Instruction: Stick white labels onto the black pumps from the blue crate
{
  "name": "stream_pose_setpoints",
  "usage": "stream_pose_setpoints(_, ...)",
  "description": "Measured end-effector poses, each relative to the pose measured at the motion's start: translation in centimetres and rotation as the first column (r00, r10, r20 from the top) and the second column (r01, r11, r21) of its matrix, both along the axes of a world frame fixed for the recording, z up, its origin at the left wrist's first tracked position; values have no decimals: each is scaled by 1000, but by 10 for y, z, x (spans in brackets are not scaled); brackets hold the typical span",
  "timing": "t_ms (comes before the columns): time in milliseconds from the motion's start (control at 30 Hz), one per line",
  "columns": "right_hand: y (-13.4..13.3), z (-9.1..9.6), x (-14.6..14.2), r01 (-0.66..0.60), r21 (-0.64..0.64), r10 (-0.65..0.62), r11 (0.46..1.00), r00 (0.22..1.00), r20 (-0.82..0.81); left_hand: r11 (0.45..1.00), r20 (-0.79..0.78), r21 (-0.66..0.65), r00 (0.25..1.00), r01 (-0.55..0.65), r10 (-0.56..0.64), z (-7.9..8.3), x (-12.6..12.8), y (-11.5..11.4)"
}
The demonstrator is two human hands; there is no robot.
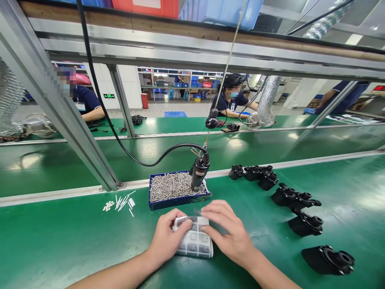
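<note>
My left hand (pixel 168 233) is closed on a folded sheet of grey printed labels (pixel 194 243), thumb on top along its upper left. The sheet lies low over the green bench, with a pale bare patch at its upper right corner. My right hand (pixel 230 230) is at the sheet's right side, thumb near the edge. At its upper fingertips is a small dark blurred piece (pixel 197 211), which looks like a single label; motion smears it.
Behind my hands stands a blue tray of screws (pixel 168 188), a hanging electric screwdriver (pixel 200 172) above it. White rings and strips (pixel 122 202) lie left. Several black housings (pixel 326 260) line the right. A metal post (pixel 75 112) rises left; co-workers (pixel 233 98) sit across.
</note>
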State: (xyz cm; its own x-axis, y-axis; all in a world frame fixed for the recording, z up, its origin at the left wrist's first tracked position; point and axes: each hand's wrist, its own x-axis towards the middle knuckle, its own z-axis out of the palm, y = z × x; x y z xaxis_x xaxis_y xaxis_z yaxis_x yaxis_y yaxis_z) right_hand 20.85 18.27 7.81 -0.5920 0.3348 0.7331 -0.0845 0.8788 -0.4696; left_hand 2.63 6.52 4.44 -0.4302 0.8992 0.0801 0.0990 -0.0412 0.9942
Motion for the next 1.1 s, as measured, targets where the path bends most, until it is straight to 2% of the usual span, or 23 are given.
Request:
stream_pose_setpoints(100, -3, -5, -3, 36, -104, -30, 994, 998, 51, 998, 80, 28, 995, 51, -53, 0, 2, -3)
stream_pose_setpoints(200, -3, -9, -4, 76, -81, -72, 994, 996, 52, 997, 152, 57, 987, 47, -55, 1, 3, -5)
stream_pose_setpoints(333, -4, -8, -7, 91, 48, -91, 995, 996, 13, 996, 88, 81, 996, 27, -34, -1, 3, -5)
stream_pose_setpoints(433, -8, -5, -8, 64, 205, -64, 977, 998, -6, 997, 45, 74, 999, 2, -5, -3, 2, -4)
stream_pose_setpoints(500, -11, -3, -8, 44, 250, -38, 967, 999, -29, 998, 22, 65, 1000, -19, 17, -4, 2, -4)
stream_pose_setpoints(567, -16, -4, -7, 48, 186, -32, 981, 995, -91, 997, -7, 68, 999, -35, 36, -4, 2, -4)
stream_pose_setpoints(700, -28, -9, -8, 87, -35, -91, 996, 985, -146, 993, -92, 118, 995, -16, 27, -5, 4, -5)
stream_pose_setpoints(900, -38, -12, -14, -39, -45, 32, 998, 988, -150, 986, -190, 157, 981, 61, -31, -9, 6, -8)
stream_pose_setpoints(1000, -37, -12, -14, -6, 14, 7, 1000, 992, -130, 978, -206, 163, 974, 127, -92, -9, 6, -10)
stream_pose_setpoints(1100, -33, -17, -12, 23, 196, -6, 980, 996, -87, 968, -192, 139, 965, 208, -180, -12, 0, -10)
